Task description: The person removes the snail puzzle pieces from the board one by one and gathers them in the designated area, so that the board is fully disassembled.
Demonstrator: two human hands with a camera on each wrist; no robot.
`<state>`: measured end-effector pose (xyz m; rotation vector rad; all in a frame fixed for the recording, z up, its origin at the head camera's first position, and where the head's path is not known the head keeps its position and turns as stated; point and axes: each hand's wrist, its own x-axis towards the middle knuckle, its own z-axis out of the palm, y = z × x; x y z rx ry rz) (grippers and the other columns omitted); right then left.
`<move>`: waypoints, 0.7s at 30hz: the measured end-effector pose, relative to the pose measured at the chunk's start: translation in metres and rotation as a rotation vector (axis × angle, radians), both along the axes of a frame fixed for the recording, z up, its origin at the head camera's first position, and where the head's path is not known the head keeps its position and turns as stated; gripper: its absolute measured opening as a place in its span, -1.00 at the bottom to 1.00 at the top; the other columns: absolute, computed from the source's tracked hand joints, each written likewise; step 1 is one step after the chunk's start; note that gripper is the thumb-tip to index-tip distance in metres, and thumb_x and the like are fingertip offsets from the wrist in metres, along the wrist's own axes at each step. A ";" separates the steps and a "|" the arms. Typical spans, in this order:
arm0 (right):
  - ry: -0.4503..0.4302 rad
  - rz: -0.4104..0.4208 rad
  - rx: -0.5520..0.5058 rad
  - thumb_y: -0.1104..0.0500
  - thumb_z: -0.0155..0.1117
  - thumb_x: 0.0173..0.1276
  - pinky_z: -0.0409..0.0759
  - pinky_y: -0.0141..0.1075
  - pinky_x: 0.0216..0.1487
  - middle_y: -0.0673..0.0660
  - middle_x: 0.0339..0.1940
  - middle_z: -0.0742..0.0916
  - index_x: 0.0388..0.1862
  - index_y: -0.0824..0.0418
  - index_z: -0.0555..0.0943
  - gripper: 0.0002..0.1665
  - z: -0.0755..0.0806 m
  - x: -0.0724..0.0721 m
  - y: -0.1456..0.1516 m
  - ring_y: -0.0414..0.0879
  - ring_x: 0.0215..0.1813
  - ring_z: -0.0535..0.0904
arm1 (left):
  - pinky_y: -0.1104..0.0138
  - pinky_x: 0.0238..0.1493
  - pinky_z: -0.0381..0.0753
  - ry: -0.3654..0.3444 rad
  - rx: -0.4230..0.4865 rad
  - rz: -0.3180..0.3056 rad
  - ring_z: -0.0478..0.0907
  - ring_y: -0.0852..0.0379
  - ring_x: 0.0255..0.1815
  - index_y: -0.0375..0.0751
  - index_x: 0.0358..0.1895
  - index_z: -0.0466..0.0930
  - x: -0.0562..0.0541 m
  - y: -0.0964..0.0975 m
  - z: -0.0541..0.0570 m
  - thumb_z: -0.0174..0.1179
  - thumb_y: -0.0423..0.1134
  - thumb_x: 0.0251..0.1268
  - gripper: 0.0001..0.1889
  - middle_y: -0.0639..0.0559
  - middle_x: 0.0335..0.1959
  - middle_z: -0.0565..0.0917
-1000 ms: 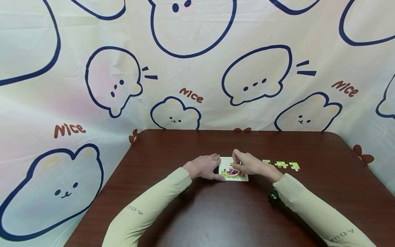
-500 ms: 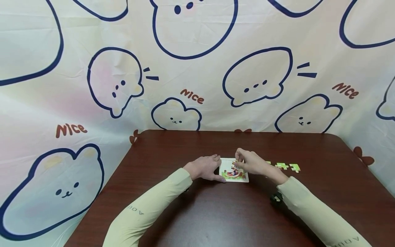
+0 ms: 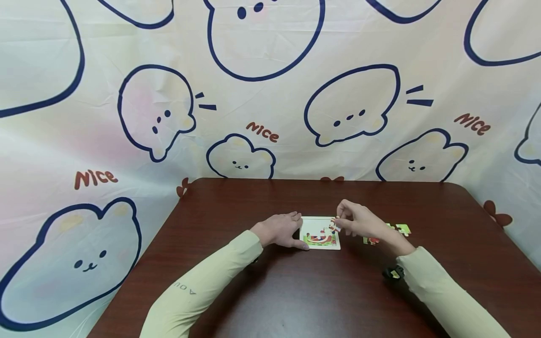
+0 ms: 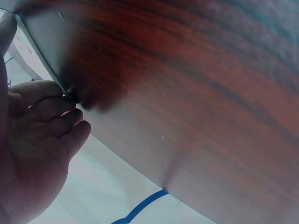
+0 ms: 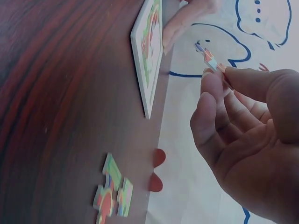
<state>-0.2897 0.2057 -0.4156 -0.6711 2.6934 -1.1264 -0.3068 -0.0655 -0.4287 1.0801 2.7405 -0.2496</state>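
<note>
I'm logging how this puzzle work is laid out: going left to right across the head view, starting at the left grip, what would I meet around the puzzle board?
left grip → puzzle board → held puzzle piece, overlapping the board's right edge → right grip → rightmost loose piece

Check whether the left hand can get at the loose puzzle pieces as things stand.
Probably not easily. The left hand rests at the left edge of the puzzle board; that board and the right hand, which pinches a piece, lie between it and the loose puzzle pieces.
</note>
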 end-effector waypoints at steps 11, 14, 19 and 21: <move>-0.004 -0.039 0.014 0.13 0.23 0.44 0.63 -0.20 -0.49 0.17 -0.42 0.69 -0.14 0.13 0.43 -0.83 0.006 0.006 0.028 0.02 -0.47 0.61 | 0.20 0.49 0.27 -0.001 0.013 0.000 0.11 0.02 0.59 -0.21 0.47 0.24 0.000 -0.001 -0.002 -0.06 0.54 0.19 0.01 -0.12 0.55 0.21; -0.005 -0.042 0.016 0.14 0.23 0.44 0.63 -0.20 -0.47 0.17 -0.42 0.69 -0.13 0.14 0.44 -0.83 0.008 0.008 0.037 0.04 -0.46 0.61 | 0.20 0.50 0.26 -0.005 0.013 0.003 0.10 0.02 0.59 -0.21 0.48 0.24 0.000 -0.002 -0.001 -0.06 0.54 0.19 0.01 -0.12 0.55 0.20; -0.001 -0.053 0.018 0.15 0.23 0.44 0.65 -0.19 -0.45 0.15 -0.41 0.69 -0.10 0.15 0.45 -0.83 0.008 0.010 0.052 -0.03 -0.46 0.59 | 0.21 0.50 0.25 -0.003 0.007 0.009 0.10 0.04 0.59 -0.19 0.48 0.23 -0.001 -0.001 -0.002 -0.06 0.55 0.18 0.02 -0.10 0.56 0.20; 0.001 -0.058 0.019 0.16 0.23 0.44 0.64 -0.21 -0.47 0.15 -0.42 0.69 -0.09 0.15 0.46 -0.83 0.007 0.010 0.057 -0.05 -0.47 0.59 | 0.21 0.50 0.25 -0.002 0.004 0.008 0.10 0.04 0.59 -0.19 0.49 0.22 -0.001 -0.001 -0.002 -0.06 0.55 0.18 0.02 -0.10 0.56 0.20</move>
